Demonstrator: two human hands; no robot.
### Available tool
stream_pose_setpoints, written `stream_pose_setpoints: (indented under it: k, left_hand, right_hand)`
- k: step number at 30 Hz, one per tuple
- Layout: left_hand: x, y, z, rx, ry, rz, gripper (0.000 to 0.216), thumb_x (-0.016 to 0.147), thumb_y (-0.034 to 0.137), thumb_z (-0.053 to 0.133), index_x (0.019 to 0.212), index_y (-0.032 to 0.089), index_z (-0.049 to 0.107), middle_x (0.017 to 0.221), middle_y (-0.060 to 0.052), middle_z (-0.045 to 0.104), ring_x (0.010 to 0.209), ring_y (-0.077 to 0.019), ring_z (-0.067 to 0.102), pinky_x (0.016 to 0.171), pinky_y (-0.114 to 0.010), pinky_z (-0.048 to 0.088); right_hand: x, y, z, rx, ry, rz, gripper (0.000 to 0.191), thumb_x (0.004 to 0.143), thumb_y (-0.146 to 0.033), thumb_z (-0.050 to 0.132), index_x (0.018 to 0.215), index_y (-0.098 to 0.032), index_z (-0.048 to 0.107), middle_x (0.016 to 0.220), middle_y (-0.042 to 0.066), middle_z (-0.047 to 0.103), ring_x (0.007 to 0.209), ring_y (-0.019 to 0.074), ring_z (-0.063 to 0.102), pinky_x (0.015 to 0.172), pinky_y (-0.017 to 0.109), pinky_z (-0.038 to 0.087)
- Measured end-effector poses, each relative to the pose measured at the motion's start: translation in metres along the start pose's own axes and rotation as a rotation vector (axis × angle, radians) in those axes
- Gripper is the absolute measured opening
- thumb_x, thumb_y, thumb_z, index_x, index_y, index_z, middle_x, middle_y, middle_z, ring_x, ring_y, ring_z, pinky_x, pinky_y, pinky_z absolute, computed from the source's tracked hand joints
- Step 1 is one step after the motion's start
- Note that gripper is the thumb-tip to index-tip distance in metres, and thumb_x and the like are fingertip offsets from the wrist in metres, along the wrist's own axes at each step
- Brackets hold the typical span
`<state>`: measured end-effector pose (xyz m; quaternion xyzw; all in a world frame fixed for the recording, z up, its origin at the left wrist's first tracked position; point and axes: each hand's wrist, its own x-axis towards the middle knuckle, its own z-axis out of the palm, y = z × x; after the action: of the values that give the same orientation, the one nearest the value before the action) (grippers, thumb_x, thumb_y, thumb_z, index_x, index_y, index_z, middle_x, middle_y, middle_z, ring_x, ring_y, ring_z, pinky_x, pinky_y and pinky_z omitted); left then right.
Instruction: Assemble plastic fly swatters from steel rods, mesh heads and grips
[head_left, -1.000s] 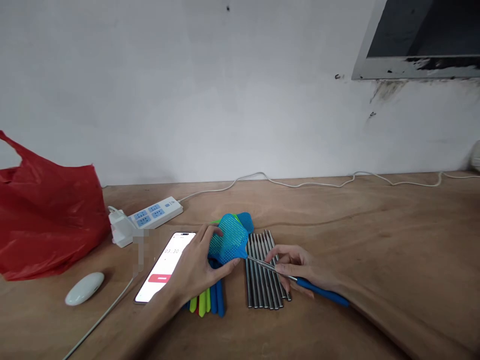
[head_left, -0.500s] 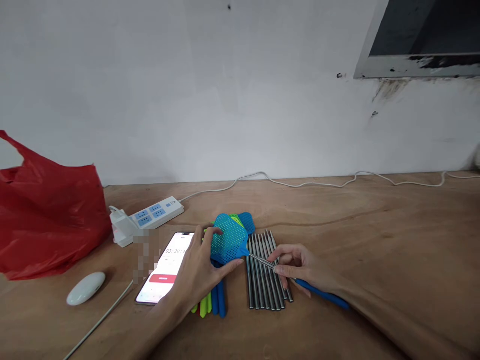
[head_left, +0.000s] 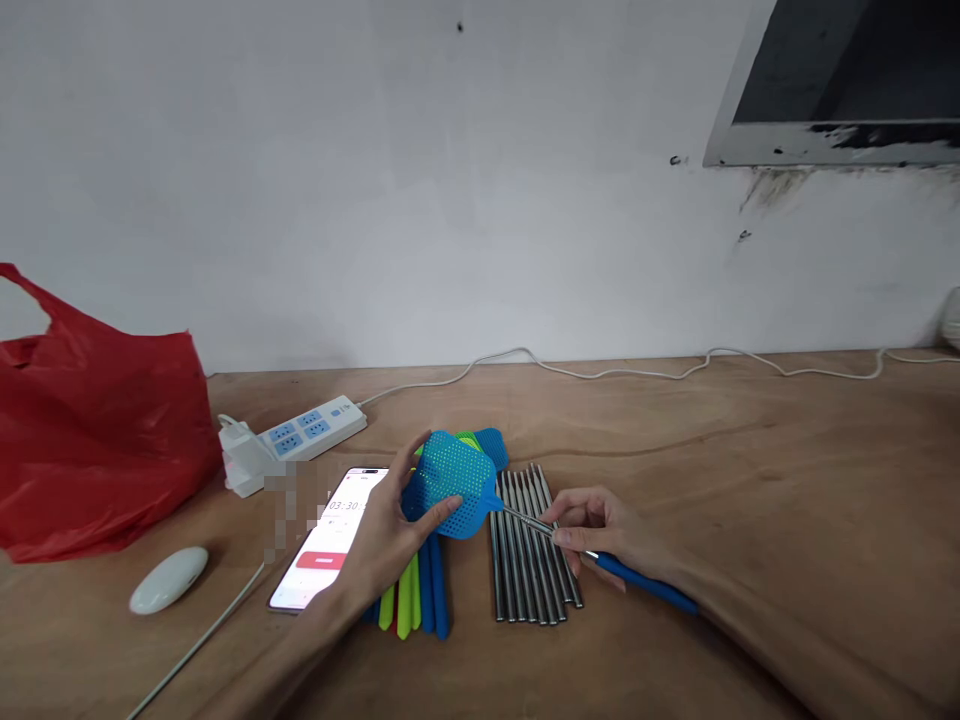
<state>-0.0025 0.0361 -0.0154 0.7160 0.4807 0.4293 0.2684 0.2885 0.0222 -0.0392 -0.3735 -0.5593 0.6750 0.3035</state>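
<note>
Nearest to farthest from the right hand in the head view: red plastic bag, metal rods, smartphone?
1. Metal rods, just left of the right hand.
2. Smartphone, farther left, by the left hand.
3. Red plastic bag, far left.

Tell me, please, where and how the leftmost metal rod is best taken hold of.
Probably pinch the leftmost metal rod by its near end, coming from above and the left: it lies flat, a gap parts it from the blue handles, other rods crowd its right, and the blue swatter overlaps its far part.
</note>
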Motion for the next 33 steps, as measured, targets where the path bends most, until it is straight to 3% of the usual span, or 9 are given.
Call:
stream_pose_setpoints:
  k: [10,19,25,33]
  left_hand:
    - [-0.001,0.004,-0.005,0.059,-0.025,0.059,0.071,0.086,0.041,0.071,0.148,0.03,0.037,0.145,-0.01,0.054,0.137,-0.0325,0.048,0.112,-0.054,0.04]
    - [0.0,0.0,-0.002,0.069,-0.014,0.037,0.073,0.086,0.043,0.07,0.148,0.029,0.035,0.147,-0.011,0.052,0.137,-0.0325,0.047,0.111,-0.054,0.04]
    - [-0.002,-0.001,-0.001,0.196,-0.015,0.052,0.069,0.087,0.04,0.065,0.148,0.028,0.035,0.142,-0.013,0.056,0.131,-0.0345,0.053,0.106,-0.057,0.042]
    - [0.0,0.0,-0.004,0.093,-0.036,0.014,0.068,0.085,0.042,0.069,0.145,0.03,0.038,0.141,-0.012,0.056,0.133,-0.0351,0.05,0.107,-0.056,0.042]
  right_hand:
    - [-0.001,0.003,-0.001,0.006,-0.027,0.026,0.045,0.075,-0.049,0.082,0.099,-0.013,0.069,0.059,-0.002,0.071,0.026,0.0044,0.044,0.026,0.015,0.032]
    - [0.002,0.007,0.005,-0.006,0.021,0.025,0.054,0.069,-0.056,0.082,0.098,-0.013,0.069,0.056,-0.002,0.07,0.024,0.005,0.043,0.024,0.016,0.029]
    - [0.0,0.007,0.011,-0.06,0.088,0.013,0.046,0.074,-0.052,0.081,0.097,-0.014,0.068,0.058,-0.002,0.07,0.026,0.0049,0.043,0.025,0.016,0.029]
    - [-0.001,0.008,0.01,-0.074,0.083,0.011,0.049,0.074,-0.054,0.08,0.101,-0.014,0.071,0.059,-0.001,0.07,0.026,0.0046,0.042,0.025,0.016,0.029]
